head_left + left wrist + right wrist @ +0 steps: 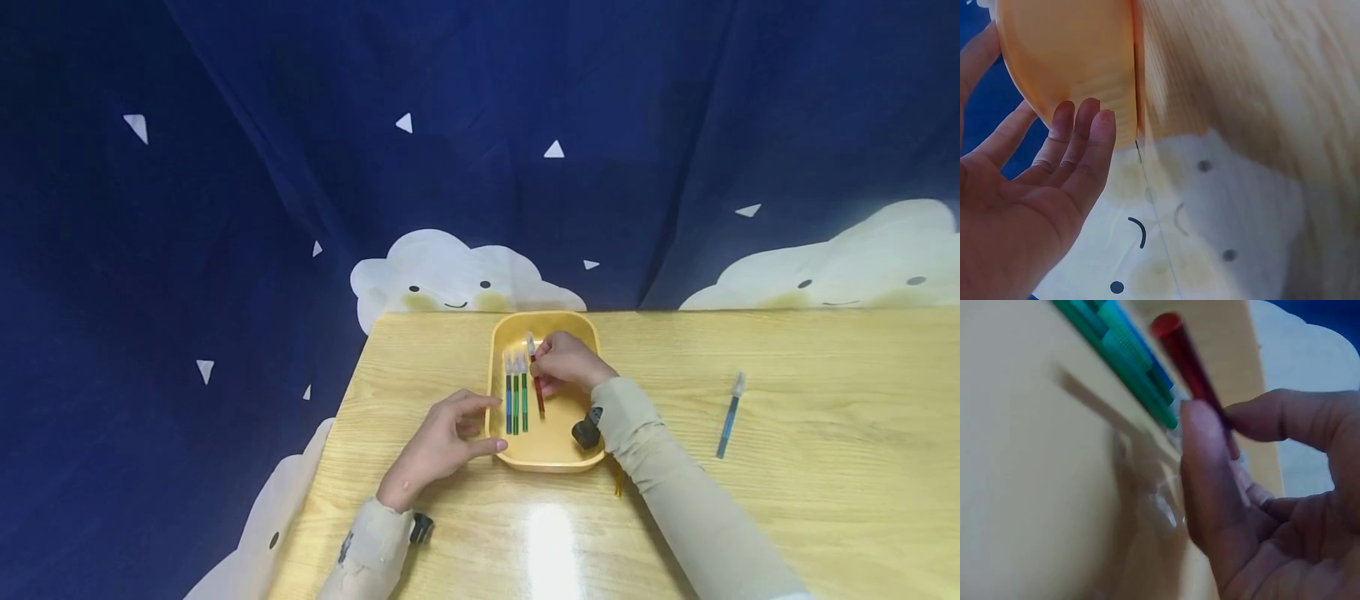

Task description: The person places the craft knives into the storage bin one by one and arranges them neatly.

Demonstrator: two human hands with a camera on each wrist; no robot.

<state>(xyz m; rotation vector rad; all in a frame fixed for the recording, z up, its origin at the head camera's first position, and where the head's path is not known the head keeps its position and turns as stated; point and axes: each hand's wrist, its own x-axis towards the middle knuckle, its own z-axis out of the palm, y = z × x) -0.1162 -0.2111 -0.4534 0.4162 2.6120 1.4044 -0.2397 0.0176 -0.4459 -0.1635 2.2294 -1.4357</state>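
Note:
Between thumb and fingers my right hand (567, 362) pinches a red craft knife (538, 397) with a clear cap, its handle end tilted up in the right wrist view. It is over the yellow tray (546, 466). Left of it, a blue craft knife (508, 412) and two green craft knives (516, 413) lie side by side on the tray floor, clear caps pointing away from me. My left hand (444, 436) is at the tray's left side, fingers loosely spread and fingertips right at the rim and outer wall.
On the wooden table (840, 500), another blue craft knife (728, 421) lies to the right. A yellow stick-like piece (618, 482) shows beside the tray's near right corner, partly hidden by my right sleeve. A dark blue curtain (480, 167) with clouds hangs behind the table.

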